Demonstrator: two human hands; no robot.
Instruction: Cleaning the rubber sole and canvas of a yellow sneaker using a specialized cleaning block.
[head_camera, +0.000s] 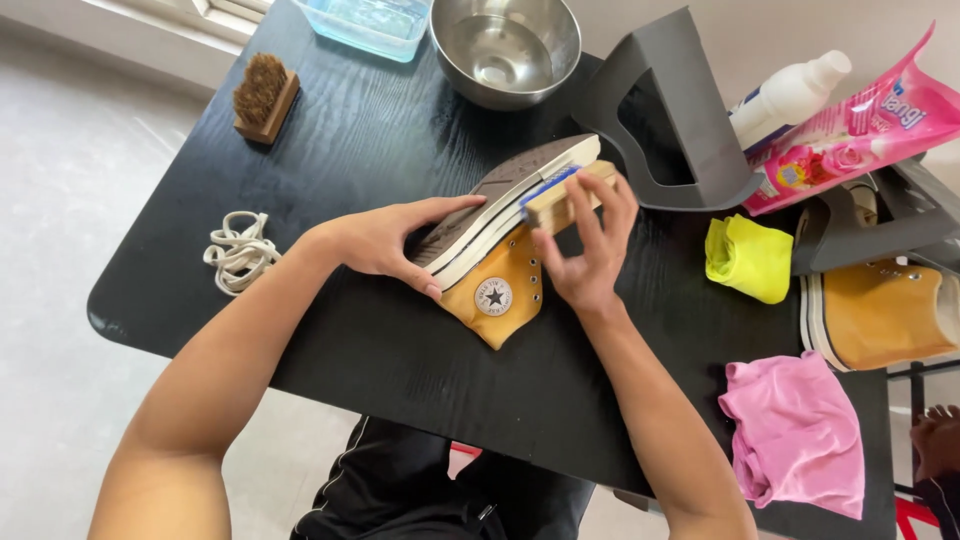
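Note:
A mustard-yellow high-top sneaker lies on its side in the middle of the black table, its brown sole and white rubber sidewall turned up. My left hand grips the heel end of the sole and steadies the shoe. My right hand holds a wooden-backed brush pressed against the white sidewall near the toe.
A second wooden brush and a coil of white laces lie at the left. A steel bowl and clear tub stand at the back. Right side: grey shoe stand, white bottle, pink pouch, yellow cloth, second sneaker, pink cloth.

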